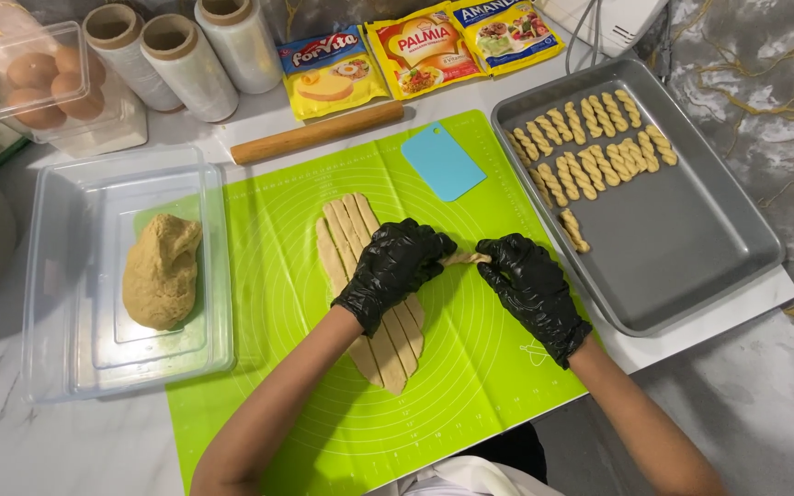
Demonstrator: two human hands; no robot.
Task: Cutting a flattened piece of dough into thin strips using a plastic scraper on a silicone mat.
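Both hands wear black gloves above a green silicone mat (287, 303). My left hand (392, 266) and my right hand (530, 280) each pinch one end of a short dough strip (464, 259), held between them just above the mat. Under my left hand lies a flat sheet of rolled dough cut into long strips (351, 225). To the right, a grey metal baking tray (682, 248) holds several twisted dough sticks (590, 147) in rows at its far end.
A clear plastic box (66, 358) at left holds a dough lump (160, 271). A wooden rolling pin (319, 131) and blue scraper (443, 163) lie at the mat's far side. Behind are yellow sachets (415, 50), film rolls (190, 60) and a box of eggs (48, 78).
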